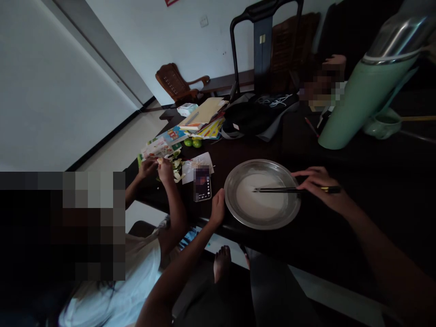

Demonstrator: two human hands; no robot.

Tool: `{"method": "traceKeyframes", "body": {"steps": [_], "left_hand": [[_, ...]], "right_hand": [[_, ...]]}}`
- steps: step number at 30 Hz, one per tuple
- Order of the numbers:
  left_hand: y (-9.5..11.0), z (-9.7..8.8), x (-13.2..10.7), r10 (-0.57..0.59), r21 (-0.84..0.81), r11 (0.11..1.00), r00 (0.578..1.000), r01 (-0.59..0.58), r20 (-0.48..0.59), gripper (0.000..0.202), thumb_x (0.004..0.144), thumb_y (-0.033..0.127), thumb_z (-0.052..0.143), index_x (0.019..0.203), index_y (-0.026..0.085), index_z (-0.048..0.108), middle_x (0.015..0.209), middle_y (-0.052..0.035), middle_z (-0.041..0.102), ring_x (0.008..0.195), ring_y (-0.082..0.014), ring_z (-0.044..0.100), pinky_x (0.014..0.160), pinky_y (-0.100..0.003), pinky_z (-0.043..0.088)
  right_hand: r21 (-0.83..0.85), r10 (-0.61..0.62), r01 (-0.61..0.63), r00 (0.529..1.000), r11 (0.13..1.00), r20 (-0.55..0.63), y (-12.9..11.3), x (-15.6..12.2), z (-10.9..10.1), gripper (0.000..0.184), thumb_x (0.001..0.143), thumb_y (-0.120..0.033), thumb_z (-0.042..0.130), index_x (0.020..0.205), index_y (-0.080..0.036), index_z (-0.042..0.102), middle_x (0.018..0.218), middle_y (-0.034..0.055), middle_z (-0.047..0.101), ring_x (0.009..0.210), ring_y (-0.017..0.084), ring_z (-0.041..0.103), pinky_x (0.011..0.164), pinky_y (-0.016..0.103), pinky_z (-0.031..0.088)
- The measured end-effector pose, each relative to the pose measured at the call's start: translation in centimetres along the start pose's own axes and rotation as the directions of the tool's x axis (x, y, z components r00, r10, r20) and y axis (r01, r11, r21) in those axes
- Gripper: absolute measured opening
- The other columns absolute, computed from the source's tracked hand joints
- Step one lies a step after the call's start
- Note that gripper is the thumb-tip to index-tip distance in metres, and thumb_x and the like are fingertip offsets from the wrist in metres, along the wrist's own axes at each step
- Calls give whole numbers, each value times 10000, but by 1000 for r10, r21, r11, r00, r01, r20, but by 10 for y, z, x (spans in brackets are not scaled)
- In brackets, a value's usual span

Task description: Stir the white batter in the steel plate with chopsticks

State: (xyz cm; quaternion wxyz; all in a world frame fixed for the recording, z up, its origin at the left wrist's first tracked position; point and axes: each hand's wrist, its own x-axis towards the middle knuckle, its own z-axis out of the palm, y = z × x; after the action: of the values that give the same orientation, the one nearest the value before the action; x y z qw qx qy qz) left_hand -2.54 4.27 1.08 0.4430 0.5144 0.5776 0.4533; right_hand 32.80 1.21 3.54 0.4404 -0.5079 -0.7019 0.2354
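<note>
A round metal pan (235, 211) with a thin white liquid in it sits on the dark table (357, 227). My right hand (318, 184) is closed on a pair of dark chopsticks (275, 190), whose tips rest in the liquid. My left hand (218, 208) grips the table's near edge just left of the pan, fingers curled over the edge. A phone (202, 183) with a lit screen lies to the left of that hand.
A person in a white shirt (136, 277) sits at my left, both hands (157, 169) busy with something small over green scraps. Books (204, 119), two limes (192, 143), a dark bag (255, 116), a green flask (368, 86) and a green cup (381, 125) crowd the far side.
</note>
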Motion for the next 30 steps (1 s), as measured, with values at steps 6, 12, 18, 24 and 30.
{"method": "traceKeyframes", "body": {"steps": [6,12,18,24,30], "left_hand": [[0,0,-1,20,0,1000,1000,-20,12,558,923,694,542,637,217,495,656,24,473,694,-146,421,693,-277,432],[-1,0,-1,6,7,1000,1000,-6,-7,556,925,698,534,649,215,523,659,20,507,706,-152,443,721,-284,448],[-4,-2,0,38,10,999,999,-38,5,597,875,760,557,634,217,495,654,25,485,698,-148,424,713,-287,441],[0,-1,-1,-5,-3,1000,1000,5,1,558,932,683,541,634,213,501,654,24,492,697,-147,435,700,-277,434],[7,1,-4,8,-1,1000,1000,-8,-11,559,931,692,550,644,213,531,661,19,506,704,-153,445,720,-285,454]], "right_hand": [[66,8,-8,1000,998,10,1,-2,-2,456,997,-591,527,726,-340,794,1173,41,822,1171,344,602,1048,633,506],[-1,36,-36,997,999,-62,7,-1,-4,511,999,-651,478,724,-349,787,1194,24,812,1202,354,592,1102,658,467],[42,26,-29,998,999,63,1,0,1,506,965,-702,503,738,-364,803,1149,21,825,1168,348,612,1050,635,515],[-1,35,-35,997,999,-75,1,0,-4,487,984,-651,503,733,-354,796,1171,20,823,1168,338,604,1088,637,480],[64,5,-9,999,998,52,-4,-1,1,501,957,-690,518,713,-357,803,1125,24,831,1147,330,613,1043,608,524]]}}
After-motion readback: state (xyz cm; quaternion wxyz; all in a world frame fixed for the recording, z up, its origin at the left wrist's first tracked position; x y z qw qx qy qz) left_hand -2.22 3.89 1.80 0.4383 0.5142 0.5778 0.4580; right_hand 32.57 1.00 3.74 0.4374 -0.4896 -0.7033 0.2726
